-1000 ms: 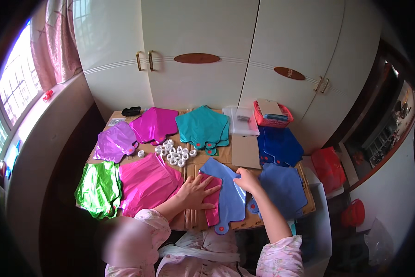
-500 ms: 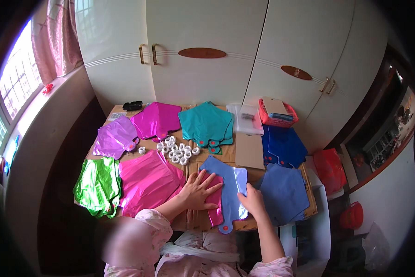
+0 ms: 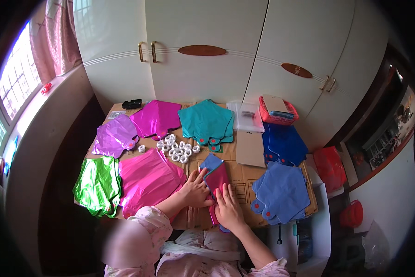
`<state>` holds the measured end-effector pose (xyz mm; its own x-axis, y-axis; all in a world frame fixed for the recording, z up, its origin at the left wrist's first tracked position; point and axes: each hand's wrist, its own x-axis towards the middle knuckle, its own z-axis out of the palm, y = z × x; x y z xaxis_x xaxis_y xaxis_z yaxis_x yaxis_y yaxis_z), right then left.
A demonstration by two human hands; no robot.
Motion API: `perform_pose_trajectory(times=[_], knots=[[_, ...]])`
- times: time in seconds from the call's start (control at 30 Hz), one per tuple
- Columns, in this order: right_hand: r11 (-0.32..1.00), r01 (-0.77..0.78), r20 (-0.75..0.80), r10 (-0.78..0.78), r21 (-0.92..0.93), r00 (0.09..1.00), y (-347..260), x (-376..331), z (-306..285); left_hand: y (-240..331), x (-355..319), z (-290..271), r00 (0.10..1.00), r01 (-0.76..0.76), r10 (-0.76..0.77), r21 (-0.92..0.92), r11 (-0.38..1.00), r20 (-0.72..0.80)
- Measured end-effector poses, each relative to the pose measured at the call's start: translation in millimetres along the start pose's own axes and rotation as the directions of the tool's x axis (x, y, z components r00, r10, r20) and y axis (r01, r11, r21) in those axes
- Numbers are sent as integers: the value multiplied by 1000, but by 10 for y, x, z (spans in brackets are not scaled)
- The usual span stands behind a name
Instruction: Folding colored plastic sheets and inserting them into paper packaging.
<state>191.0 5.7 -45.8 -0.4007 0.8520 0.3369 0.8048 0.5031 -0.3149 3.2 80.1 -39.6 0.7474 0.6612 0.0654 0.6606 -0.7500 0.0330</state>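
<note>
A flat foil balloon [image 3: 218, 177] lies folded lengthwise in front of me, pink on top with blue showing at its far tip. My left hand [image 3: 197, 190] presses on its left edge, fingers spread. My right hand [image 3: 229, 208] lies flat across its right side, fingers stretched out over the fold. Part of the balloon's near end, with a blue tab, is hidden under my right hand. Left of my left hand spreads a stack of pink foil balloons [image 3: 149, 182]. To the right of my right hand is a stack of blue foil balloons [image 3: 283, 191] with red-dotted tabs.
Small white rolls [image 3: 177, 150] sit in a cluster mid-table. Around lie green [image 3: 96, 184], lilac [image 3: 115, 136], magenta [image 3: 156, 119], teal [image 3: 206, 121] and dark blue foil balloons [image 3: 286, 145]. A cardboard sheet [image 3: 250, 150] and a red basket [image 3: 288, 119] stand at the back right.
My right hand has moved left, and the balloon's blue right half is now folded over, pink side up. My left hand stays nearly in place.
</note>
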Motion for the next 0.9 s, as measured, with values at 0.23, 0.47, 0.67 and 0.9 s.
perform_pose_trajectory(times=[0.23, 0.47, 0.67, 0.9], knots=[[999, -34, -51, 35, 23, 998, -69, 18, -100, -40, 11, -62, 995, -3, 11, -77, 997, 97], [791, -342, 81, 352, 507, 933, 198, 139, -312, -2, -4, 16, 999, 11, -11, -15, 1000, -33], [743, -462, -8, 532, 485, 847, 770, 337, -416, 58, 21, -65, 999, 45, -45, 23, 999, 26], [858, -510, -58, 513, 70, 856, 655, 305, -387, 71, 21, -104, 998, 35, -38, 52, 998, 47]])
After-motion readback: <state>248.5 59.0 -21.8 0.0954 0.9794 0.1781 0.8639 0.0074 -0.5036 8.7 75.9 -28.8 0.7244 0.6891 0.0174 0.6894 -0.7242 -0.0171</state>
